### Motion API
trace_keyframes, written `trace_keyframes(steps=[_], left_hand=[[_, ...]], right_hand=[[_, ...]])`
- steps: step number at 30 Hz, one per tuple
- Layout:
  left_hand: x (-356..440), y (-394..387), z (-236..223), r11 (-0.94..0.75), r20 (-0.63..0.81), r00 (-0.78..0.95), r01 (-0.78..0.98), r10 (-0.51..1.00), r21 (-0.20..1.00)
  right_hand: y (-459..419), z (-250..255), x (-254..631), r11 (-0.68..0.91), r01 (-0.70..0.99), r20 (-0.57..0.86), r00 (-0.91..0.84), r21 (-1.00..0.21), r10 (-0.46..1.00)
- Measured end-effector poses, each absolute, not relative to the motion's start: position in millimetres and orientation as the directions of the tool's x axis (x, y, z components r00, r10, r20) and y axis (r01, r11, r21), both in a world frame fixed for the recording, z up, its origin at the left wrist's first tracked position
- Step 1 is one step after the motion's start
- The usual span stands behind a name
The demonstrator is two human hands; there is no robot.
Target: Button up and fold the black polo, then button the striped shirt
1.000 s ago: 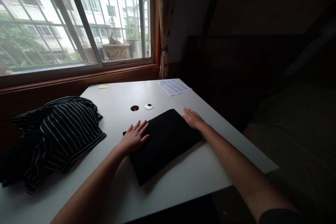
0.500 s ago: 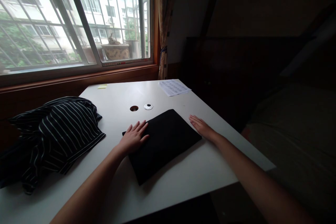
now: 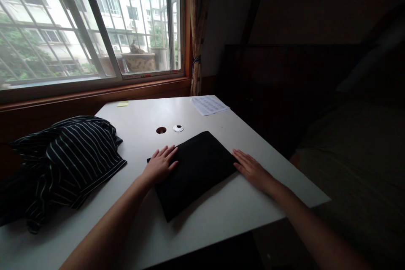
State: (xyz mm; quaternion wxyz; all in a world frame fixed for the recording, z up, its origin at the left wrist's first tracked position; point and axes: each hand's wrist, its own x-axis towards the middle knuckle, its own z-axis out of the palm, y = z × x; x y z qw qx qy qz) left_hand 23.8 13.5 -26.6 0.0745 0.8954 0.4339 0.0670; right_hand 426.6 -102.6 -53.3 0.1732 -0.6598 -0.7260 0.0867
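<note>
On the white table point(image 3: 215, 211) lies a flat, folded piece of black cloth point(image 3: 196, 173), seemingly a garment, its exact kind hard to make out. My left hand point(image 3: 160, 163) rests on its left edge, palm down with fingers spread. At the right corner of the cloth, my right hand point(image 3: 251, 169) lies flat with its fingers stretched out, the fingertips at or over the edge. Neither hand grips anything.
A heap of black-and-white striped clothing point(image 3: 79, 152) lies on the left. Toward the back are a cable hole point(image 3: 161, 130), its round cover point(image 3: 178, 128), printed papers point(image 3: 209, 105) and a yellow note point(image 3: 122, 103). A window point(image 3: 142, 29) stands behind.
My right hand has come down and toward me onto the cloth's right corner, having been just beyond its edge. My left hand has stayed in place.
</note>
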Motion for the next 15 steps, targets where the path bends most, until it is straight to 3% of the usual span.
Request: trace_keyframes(steps=[3, 10, 15], left_hand=[[24.5, 12.3, -24.4, -0.606, 0.045, 0.610, 0.771, 0.791, 0.196], [24.1, 11.7, -24.9, -0.618, 0.122, 0.607, 0.755, 0.785, 0.219], [22.9, 14.0, -23.6, -0.642, 0.283, 0.578, 0.715, 0.766, 0.277]], right_hand=[[-107.2, -57.3, 425.8, 0.126, 0.946, 0.168, -0.078, -0.299, 0.983], [-102.7, -58.1, 424.5, 0.118, 0.934, 0.407, 0.031, -0.336, 0.913], [-94.6, -54.2, 420.6, -0.009, 0.901, 0.337, 0.171, -0.434, 0.926]])
